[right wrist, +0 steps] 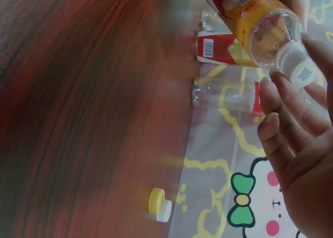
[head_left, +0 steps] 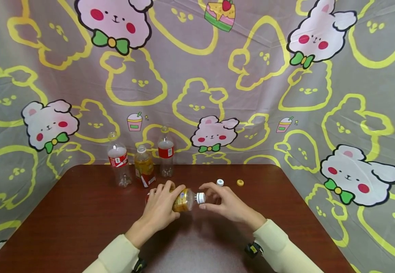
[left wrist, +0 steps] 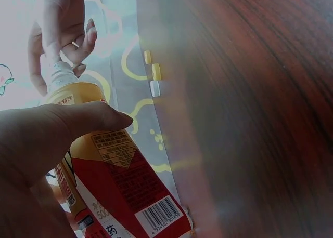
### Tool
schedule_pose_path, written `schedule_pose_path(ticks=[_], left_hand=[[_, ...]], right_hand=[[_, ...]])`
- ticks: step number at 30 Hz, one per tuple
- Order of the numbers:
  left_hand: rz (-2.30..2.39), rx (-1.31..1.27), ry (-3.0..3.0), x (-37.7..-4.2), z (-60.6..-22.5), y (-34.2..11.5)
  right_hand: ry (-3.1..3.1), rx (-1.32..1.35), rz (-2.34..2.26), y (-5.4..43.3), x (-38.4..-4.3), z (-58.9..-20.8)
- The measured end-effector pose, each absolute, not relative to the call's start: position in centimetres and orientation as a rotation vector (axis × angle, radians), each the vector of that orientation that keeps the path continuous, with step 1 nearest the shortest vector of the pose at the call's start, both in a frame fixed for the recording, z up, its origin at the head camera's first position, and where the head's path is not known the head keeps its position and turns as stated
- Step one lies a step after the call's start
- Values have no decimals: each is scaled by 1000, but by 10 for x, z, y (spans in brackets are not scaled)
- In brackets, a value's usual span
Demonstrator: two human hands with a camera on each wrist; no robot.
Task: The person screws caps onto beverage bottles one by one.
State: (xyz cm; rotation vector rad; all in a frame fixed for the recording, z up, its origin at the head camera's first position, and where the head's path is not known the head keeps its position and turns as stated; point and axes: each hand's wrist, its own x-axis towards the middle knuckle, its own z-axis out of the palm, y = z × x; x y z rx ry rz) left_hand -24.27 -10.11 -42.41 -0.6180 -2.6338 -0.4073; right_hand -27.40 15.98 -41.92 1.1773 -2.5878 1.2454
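My left hand (head_left: 161, 204) grips a plastic drink bottle (head_left: 182, 201) with a yellow and red label. The bottle lies tipped on its side above the table, its neck toward the right. A white cap (head_left: 201, 198) sits on that neck, with a printed code on its top in the right wrist view. My right hand (head_left: 226, 203) is held around the cap, thumb and fingers parted and loosely bent. In the left wrist view, the left thumb lies across the label, above a barcode (left wrist: 159, 216).
Behind the left hand stand two clear bottles with red labels (head_left: 117, 161) (head_left: 166, 152) and an uncapped bottle with a yellow and red label (head_left: 144, 167). A loose white cap (head_left: 220, 182) and a yellow cap (head_left: 240, 182) lie toward the back of the brown table (head_left: 91, 220). A patterned cloth hangs behind.
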Motion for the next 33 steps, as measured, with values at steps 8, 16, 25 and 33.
schedule_pose_path(ticks=[8,16,25,33], left_hand=[[-418,-619,-2651,-245,-425,-101],[-437,-620,-2649,-244,-425,-100],[-392,-635,-2589,-240,-420,-93],[-359,-667,-2609,-239,-416,-92]], right_hand=[[-2518,1198,1240,159,-275,-421],[-2457,1242,1167,158,-274,-417],[-2593,1055,835,153,-269,-410],[-2588,1035,1057,153,-272,-413]])
